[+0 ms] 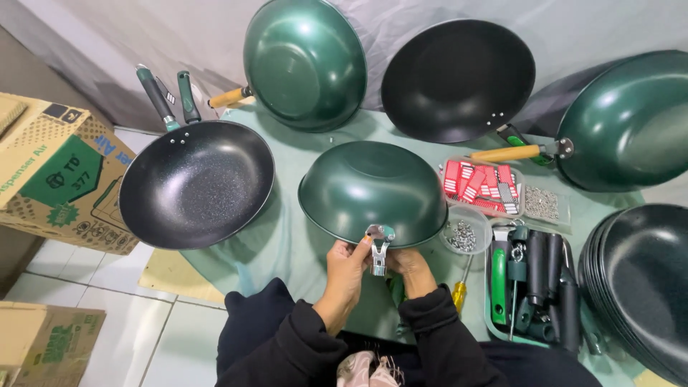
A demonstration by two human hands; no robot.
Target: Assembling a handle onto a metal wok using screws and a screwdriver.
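Note:
A dark green wok body [373, 190] lies upside down in the middle of the pale green table [287, 244]. A shiny metal handle bracket [379, 247] sits at its near rim. My left hand [349, 269] pinches the bracket from the left. My right hand [410, 266] grips it from the right, below the rim. Both sleeves are black.
A black-lined wok with green handles [195, 183] lies left. Green woks [304, 63] [631, 122] and a black one [457, 79] lean behind. Stacked pans [641, 287] sit right, near a tray of handles [534, 283], screw cups [464, 235], red tags [479, 183], a screwdriver [460, 290]. Cardboard boxes [54, 172] stand left.

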